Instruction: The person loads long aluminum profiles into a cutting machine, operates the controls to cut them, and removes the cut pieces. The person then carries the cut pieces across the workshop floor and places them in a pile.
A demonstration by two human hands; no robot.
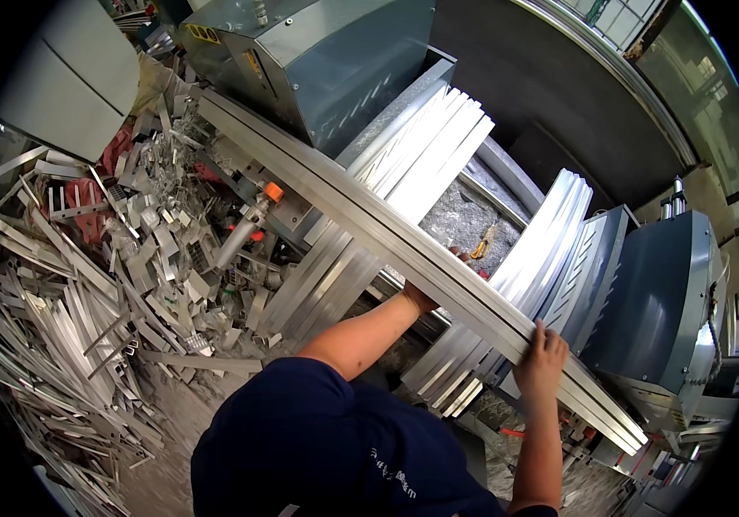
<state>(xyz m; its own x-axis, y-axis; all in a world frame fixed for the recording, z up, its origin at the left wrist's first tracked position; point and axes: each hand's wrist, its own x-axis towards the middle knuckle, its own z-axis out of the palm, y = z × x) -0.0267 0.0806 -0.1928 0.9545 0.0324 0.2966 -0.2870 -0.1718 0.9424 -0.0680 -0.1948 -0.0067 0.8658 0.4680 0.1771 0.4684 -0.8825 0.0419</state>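
A bundle of long silver aluminium profiles [387, 234] runs slantwise across the view, from upper left to lower right. My left hand [422, 298] reaches under the bundle at its middle; most of it is hidden, with fingertips showing past the far side. Farther right, my right hand [543, 360] is closed over the near edge of the bundle, fingers on top. Beneath the held profiles lie two rows of shorter-looking profiles, a left stack [438, 159] and a right stack [546, 237], both partly covered by the bundle.
Blue-grey machine housings stand at upper left [344, 69] and right [654, 302]. A cylinder with an orange fitting [245, 228] sits left of the bundle. Aluminium offcuts [163, 250] and long strips [85, 345] heap up on the left. Metal chips [464, 215] cover the gap between the stacks.
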